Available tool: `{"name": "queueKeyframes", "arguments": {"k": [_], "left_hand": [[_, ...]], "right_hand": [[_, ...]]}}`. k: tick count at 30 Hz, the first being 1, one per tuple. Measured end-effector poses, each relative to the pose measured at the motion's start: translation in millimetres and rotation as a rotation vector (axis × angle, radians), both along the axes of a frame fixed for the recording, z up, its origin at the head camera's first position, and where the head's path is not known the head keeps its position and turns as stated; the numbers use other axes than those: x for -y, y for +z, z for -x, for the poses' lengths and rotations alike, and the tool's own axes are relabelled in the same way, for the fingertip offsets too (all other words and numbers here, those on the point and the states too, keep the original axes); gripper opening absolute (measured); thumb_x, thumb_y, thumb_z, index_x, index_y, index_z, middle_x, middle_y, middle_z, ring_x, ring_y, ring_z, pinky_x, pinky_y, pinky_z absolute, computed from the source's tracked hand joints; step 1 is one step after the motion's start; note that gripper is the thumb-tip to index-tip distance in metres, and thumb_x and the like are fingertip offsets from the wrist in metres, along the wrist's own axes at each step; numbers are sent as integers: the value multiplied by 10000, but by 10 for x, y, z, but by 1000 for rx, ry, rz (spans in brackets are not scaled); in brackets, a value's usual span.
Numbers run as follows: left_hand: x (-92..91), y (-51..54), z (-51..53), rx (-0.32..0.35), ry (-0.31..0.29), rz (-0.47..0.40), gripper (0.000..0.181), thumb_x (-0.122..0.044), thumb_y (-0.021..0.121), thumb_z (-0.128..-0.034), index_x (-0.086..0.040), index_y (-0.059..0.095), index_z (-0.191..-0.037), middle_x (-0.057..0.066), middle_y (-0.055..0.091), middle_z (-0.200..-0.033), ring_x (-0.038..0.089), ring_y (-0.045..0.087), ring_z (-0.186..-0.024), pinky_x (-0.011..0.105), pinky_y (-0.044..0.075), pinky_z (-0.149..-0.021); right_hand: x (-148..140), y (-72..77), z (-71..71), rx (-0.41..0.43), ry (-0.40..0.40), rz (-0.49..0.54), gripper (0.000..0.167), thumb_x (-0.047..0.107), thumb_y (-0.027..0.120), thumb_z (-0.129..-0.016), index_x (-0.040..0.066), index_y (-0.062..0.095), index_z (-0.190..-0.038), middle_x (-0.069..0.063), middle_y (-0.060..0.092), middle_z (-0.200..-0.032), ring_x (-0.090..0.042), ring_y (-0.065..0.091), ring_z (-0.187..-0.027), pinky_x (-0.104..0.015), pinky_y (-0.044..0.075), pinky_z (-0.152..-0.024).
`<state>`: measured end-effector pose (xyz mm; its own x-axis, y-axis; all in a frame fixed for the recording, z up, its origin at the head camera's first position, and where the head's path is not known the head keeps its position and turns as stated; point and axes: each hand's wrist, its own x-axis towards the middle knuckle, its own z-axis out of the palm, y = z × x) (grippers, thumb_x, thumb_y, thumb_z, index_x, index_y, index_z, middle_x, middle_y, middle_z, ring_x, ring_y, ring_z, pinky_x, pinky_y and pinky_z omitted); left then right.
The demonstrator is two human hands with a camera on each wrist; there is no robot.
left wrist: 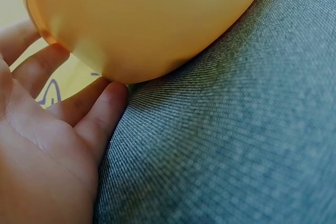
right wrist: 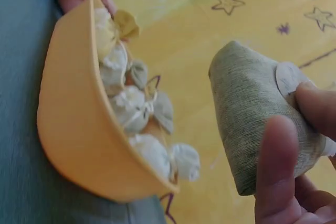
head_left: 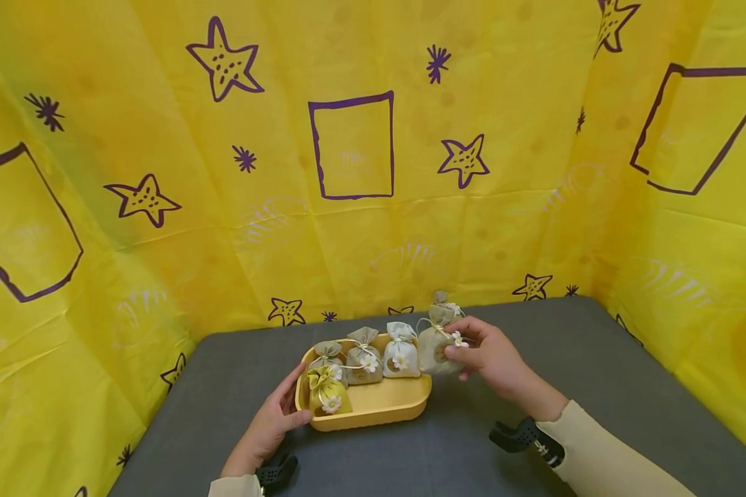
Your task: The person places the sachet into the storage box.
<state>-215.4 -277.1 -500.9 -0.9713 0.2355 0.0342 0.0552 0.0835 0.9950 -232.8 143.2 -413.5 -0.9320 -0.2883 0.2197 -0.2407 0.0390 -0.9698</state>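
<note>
A yellow tray (head_left: 379,416) holds small drawstring sachets with white flowers: a yellow one (head_left: 323,395) at the front left, two greyish ones behind and beside it, and a white one (head_left: 401,353) towards the right. My left hand (head_left: 272,424) grips the tray's left end, fingers along the side and thumb near the front corner. Beyond the tray's right end, my right hand (head_left: 494,359) pinches a grey-green sachet (head_left: 434,351) by its side, raised above the table. In the right wrist view this sachet (right wrist: 247,114) shows its base and a round label, with thumb and fingers against it.
The tray and hands are over a dark grey table (head_left: 236,373). Yellow cloth (head_left: 348,241) with purple stars and frames hangs behind and at both sides. A black strap device (head_left: 525,438) is on the right wrist, another (head_left: 278,473) on the left.
</note>
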Motion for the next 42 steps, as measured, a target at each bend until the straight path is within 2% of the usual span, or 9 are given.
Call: {"name": "queueKeyframes", "arguments": {"k": [8,14,17,21,24,29,36,39,42], "left_hand": [[-7,5,-8,4,-2,-14,868,-144,752,-912,-74,217,-1591,146,156,-1635,273,169,-1462,158,347,-998],[1,8,-3,-3,-5,-18,872,-155,756,-910,-78,217,-1592,140,153,-1637,264,161,-1464,145,341,-996],[5,13,0,-6,-6,-21,874,-145,756,-909,-77,215,-1592,138,151,-1637,260,160,-1464,144,339,-998],[7,15,-1,-9,-13,-25,873,-135,754,-910,-78,214,-1593,139,147,-1637,256,159,-1463,148,339,-1001],[7,13,-8,-14,-23,-26,871,-140,751,-913,-73,211,-1592,148,138,-1638,262,150,-1464,148,341,-1001],[12,-3,-2,-27,-48,-49,888,-121,752,-910,-57,188,-1593,146,124,-1640,249,139,-1466,153,329,-1018],[13,-3,-5,-30,-45,-43,877,-133,746,-917,-66,192,-1595,141,123,-1641,263,127,-1470,148,332,-1012],[13,4,-8,-34,-51,-37,873,-143,741,-923,-65,190,-1595,152,115,-1641,274,123,-1471,151,339,-1008],[12,-5,10,-34,-51,-46,875,-127,744,-919,-72,192,-1596,147,113,-1641,264,124,-1470,152,333,-1014]], "right_hand": [[347,11,-31,30,32,23,347,50,760,-875,-38,619,-1179,-146,621,-1041,-271,633,-787,-457,574,-558],[619,-32,-87,57,66,33,321,51,755,-880,-17,636,-1170,-124,613,-1009,-232,601,-705,-430,580,-579],[751,-47,-106,69,79,46,303,48,757,-877,4,647,-1157,-123,593,-1052,-217,566,-677,-435,583,-589],[908,-105,-97,90,85,43,275,41,756,-876,35,662,-1134,-120,580,-1071,-204,550,-677,-441,585,-601],[1002,-162,-80,92,92,35,263,36,754,-877,28,662,-1123,-121,572,-1022,-203,548,-678,-437,584,-595],[1117,-227,-60,105,101,17,247,37,750,-882,35,665,-1114,-139,517,-924,-210,535,-683,-431,582,-577],[1189,-269,-29,101,126,18,237,33,727,-903,45,661,-1130,-141,475,-864,-208,508,-670,-443,579,-567],[1202,-264,-26,112,125,-2,230,54,720,-915,44,658,-1137,-145,471,-873,-215,513,-671,-433,580,-571],[1215,-262,-6,126,142,-80,213,100,693,-948,49,659,-1152,-139,552,-988,-229,571,-722,-410,580,-578]]}}
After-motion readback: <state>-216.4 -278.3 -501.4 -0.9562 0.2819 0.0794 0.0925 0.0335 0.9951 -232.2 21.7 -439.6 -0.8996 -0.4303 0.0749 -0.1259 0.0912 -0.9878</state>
